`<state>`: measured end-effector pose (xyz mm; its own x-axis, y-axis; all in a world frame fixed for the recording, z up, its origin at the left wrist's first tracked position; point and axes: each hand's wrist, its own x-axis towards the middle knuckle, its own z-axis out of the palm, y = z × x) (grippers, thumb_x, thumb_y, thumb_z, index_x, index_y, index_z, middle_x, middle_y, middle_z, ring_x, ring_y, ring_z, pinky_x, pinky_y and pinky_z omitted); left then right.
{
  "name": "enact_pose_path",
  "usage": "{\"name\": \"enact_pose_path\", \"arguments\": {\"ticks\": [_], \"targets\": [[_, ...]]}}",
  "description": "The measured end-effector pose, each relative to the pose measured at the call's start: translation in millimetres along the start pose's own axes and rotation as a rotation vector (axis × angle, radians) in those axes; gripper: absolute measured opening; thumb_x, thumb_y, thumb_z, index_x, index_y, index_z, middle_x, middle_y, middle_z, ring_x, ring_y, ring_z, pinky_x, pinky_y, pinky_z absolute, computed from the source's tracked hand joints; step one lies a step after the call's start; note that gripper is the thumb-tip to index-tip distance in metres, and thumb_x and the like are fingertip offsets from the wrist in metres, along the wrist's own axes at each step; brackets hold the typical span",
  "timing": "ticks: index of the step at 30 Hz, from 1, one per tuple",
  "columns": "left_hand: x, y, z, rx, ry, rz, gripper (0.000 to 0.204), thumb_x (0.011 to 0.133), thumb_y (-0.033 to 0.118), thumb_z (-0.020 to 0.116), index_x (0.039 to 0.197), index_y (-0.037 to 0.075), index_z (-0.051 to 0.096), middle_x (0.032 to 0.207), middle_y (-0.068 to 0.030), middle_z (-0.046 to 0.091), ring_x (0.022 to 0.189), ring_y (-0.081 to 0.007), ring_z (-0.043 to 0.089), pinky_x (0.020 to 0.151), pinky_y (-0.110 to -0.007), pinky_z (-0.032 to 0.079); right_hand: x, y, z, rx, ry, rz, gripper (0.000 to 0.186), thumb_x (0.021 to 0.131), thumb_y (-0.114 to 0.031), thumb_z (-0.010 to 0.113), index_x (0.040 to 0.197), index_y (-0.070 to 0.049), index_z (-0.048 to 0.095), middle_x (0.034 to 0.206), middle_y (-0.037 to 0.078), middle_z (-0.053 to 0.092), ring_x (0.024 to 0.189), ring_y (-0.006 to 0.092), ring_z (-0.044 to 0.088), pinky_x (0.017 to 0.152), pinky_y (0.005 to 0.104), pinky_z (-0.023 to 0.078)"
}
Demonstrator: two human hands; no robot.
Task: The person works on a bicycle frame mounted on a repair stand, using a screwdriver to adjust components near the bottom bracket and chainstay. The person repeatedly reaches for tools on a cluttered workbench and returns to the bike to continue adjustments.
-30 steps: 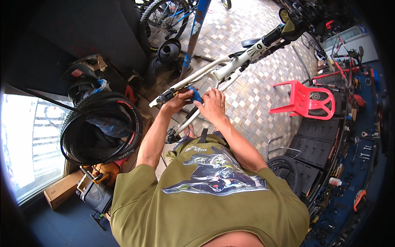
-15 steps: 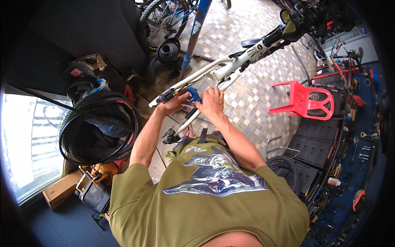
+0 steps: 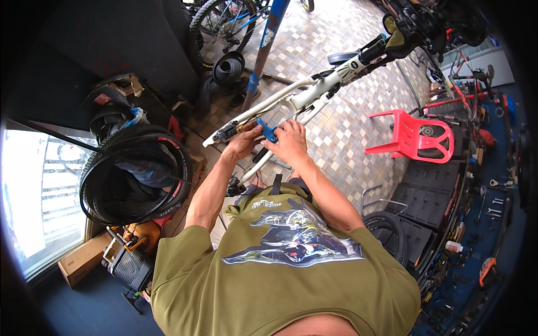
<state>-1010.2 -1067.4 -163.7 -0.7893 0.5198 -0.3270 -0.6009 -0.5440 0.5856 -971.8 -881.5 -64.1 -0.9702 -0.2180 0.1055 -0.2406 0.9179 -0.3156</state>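
In front of me hangs a white bicycle frame (image 3: pixel 311 96), its two rear arms pointing toward me. Between my hands is a small blue tool (image 3: pixel 267 130) with arms branching out, much like a three-way hex wrench. My left hand (image 3: pixel 245 140) has its fingers closed at the tool's left side, close to the dark brake caliper (image 3: pixel 226 132) on the frame's left arm. On the other side my right hand (image 3: pixel 291 140) closes over the tool's right end, above the frame's right arm. The fingers hide part of the tool and whatever its tips touch.
A blue stand post (image 3: pixel 264 53) rises beyond the frame. Piled tyres (image 3: pixel 134 173) stand at the left beside a bright window. To the right are a red plastic chair (image 3: pixel 406 136), black panels and a blue board (image 3: pixel 499 185) with many tools. Behind stands another bicycle (image 3: pixel 223 25).
The blue tool has turned and shifted slightly to the right between my hands. My left hand has moved a little to the right with it; the frame hardly moves.
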Motion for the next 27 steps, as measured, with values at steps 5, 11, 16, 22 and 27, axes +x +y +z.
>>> {"name": "enact_pose_path", "arguments": {"ticks": [5, 11, 16, 22, 27], "targets": [[16.4, -12.3, -5.4, 0.008, 0.092, 0.061, 0.030, 0.099, 0.022, 0.071, 0.125, 0.008, 0.065, 0.113, -0.0030, 0.070, 0.102, -0.0200, 0.064, 0.092, -0.038, 0.052, -0.7, -5.9, 0.6, -0.027, 0.019, 0.075, 0.047, 0.073, -0.046, 0.085, 0.096, -0.006, 0.076, 0.108, 0.013, 0.065, 0.119, 0.0320, 0.053, 0.106, 0.0475, 0.034], [3.0, 9.4, 12.0, 0.415, 0.219, 0.056, 0.032, 0.095, 0.039, 0.076, 0.112, 0.013, 0.068, 0.106, 0.0021, 0.067, 0.101, -0.0137, 0.060, 0.094, -0.038, 0.046, -2.0, -3.9, -0.3, -0.008, 0.009, 0.076, 0.045, 0.079, -0.045, 0.082, 0.097, -0.005, 0.076, 0.109, 0.013, 0.066, 0.119, 0.0320, 0.053, 0.106, 0.0480, 0.034], [-7.7, 22.9, 12.9, 0.397, 0.032, 0.036, 0.032, 0.098, 0.039, 0.072, 0.113, 0.012, 0.069, 0.107, 0.0018, 0.069, 0.105, -0.0136, 0.062, 0.097, -0.038, 0.046, -1.4, -1.7, 6.9, -0.060, 0.014, 0.003, 0.046, 0.084, -0.045, 0.077, 0.101, -0.002, 0.077, 0.113, 0.013, 0.068, 0.122, 0.0332, 0.052, 0.107, 0.0492, 0.033], [-4.0, 16.7, 8.4, 0.258, 0.031, 0.013, 0.027, 0.098, 0.034, 0.073, 0.111, 0.010, 0.069, 0.103, 0.0016, 0.069, 0.100, -0.0123, 0.063, 0.092, -0.035, 0.049, 0.4, -10.1, -10.6, -0.014, -0.009, 0.076, 0.044, 0.080, -0.044, 0.081, 0.098, -0.005, 0.072, 0.106, 0.013, 0.067, 0.116, 0.0324, 0.055, 0.105, 0.0479, 0.035], [-2.9, 17.8, 6.4, 0.310, 0.032, -0.013, 0.028, 0.099, 0.035, 0.071, 0.115, 0.013, 0.068, 0.103, 0.0029, 0.067, 0.099, -0.0104, 0.061, 0.091, -0.034, 0.048, 4.1, -11.5, -8.1, -0.090, -0.049, 0.066, 0.043, 0.080, -0.039, 0.081, 0.102, -0.005, 0.070, 0.108, 0.014, 0.067, 0.115, 0.0320, 0.056, 0.105, 0.0474, 0.036]]}}
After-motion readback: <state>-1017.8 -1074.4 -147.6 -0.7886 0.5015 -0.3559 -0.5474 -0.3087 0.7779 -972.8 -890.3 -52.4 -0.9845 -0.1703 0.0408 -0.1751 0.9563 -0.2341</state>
